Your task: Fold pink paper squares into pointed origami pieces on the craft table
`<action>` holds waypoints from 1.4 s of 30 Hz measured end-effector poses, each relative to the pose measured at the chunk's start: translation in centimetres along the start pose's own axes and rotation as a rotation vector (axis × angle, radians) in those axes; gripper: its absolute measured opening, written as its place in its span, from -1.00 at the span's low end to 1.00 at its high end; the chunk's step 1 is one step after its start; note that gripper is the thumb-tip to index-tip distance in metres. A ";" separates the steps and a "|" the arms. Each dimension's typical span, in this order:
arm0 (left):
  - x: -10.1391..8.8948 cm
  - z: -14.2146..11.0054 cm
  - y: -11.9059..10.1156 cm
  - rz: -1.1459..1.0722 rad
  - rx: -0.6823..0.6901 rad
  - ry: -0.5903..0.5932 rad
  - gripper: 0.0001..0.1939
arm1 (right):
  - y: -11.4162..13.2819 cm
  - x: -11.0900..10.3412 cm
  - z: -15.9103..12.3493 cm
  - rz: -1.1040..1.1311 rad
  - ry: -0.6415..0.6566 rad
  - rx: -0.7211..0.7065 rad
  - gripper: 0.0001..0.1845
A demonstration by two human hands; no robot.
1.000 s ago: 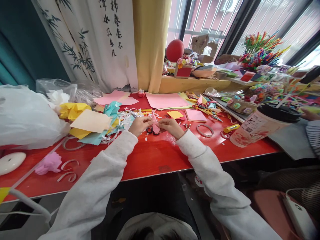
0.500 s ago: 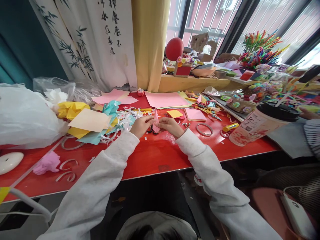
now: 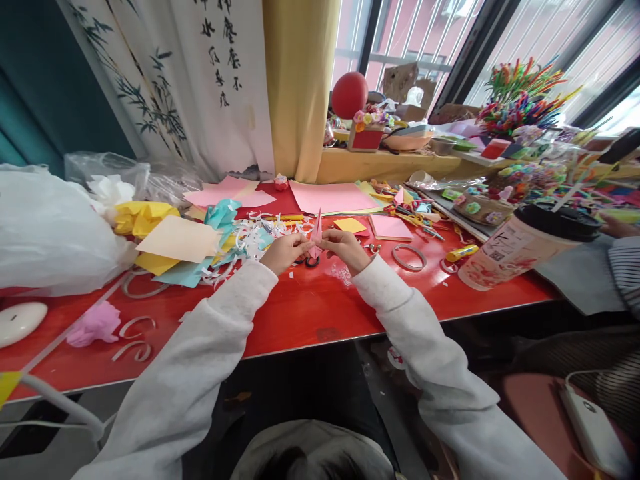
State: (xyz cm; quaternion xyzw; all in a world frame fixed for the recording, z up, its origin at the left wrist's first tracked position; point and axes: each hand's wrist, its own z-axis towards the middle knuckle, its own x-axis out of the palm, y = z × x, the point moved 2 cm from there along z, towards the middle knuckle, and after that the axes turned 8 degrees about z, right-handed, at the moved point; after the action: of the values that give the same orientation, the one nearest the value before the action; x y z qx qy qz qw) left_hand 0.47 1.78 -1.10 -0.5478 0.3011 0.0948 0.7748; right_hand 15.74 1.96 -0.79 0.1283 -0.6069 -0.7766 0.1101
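A narrow, pointed piece of folded pink paper (image 3: 317, 233) stands upright between my two hands, above the red table (image 3: 310, 320). My left hand (image 3: 287, 253) pinches its left side with thumb and fingertips. From the right, my right hand (image 3: 346, 251) pinches the same paper. Black scissor handles (image 3: 313, 261) show partly just below the paper; the rest is hidden. Beyond my right hand lie a yellow paper square (image 3: 350, 225) and a stack of pink square paper (image 3: 391, 228).
Shredded paper (image 3: 250, 237) and coloured sheets lie left, beside a white plastic bag (image 3: 60, 230). A tape ring (image 3: 409, 258), a yellow glue stick (image 3: 462, 254) and a lidded paper cup (image 3: 515, 250) stand right. Another person's striped sleeve (image 3: 624, 270) shows at the right edge.
The pink paper has turned in my fingers; its point now rises clearly above them. Both hands have stayed close together on it. The view has shifted slightly.
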 end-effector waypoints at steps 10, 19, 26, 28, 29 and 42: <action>-0.2 0.0 -0.5 -0.145 -0.044 0.037 -0.68 | 0.1 0.1 0.0 0.073 0.034 0.096 -0.68; -0.2 0.0 -0.4 -0.203 -0.053 -0.019 -0.63 | 0.7 0.5 0.0 0.065 0.026 0.001 -0.68; -0.5 0.0 -0.3 -0.173 -0.041 -0.039 -0.66 | 0.3 0.3 -0.1 0.081 0.115 0.011 -0.67; -0.5 0.0 -0.3 -0.188 -0.028 -0.027 -0.67 | 0.2 0.3 0.0 0.072 0.109 -0.001 -0.69; -0.5 0.0 -0.3 -0.191 -0.020 -0.019 -0.68 | 0.2 0.2 0.0 0.064 0.099 -0.008 -0.70; -0.5 0.1 -0.1 -0.095 0.000 0.012 -0.69 | 0.5 0.2 -0.1 0.017 0.061 -0.007 -0.82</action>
State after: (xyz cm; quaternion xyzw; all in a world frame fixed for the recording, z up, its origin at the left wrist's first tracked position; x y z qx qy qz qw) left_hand 0.18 1.97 -0.75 -0.5619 0.2792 0.0544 0.7768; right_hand 15.65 1.67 -0.35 0.1466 -0.6014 -0.7736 0.1355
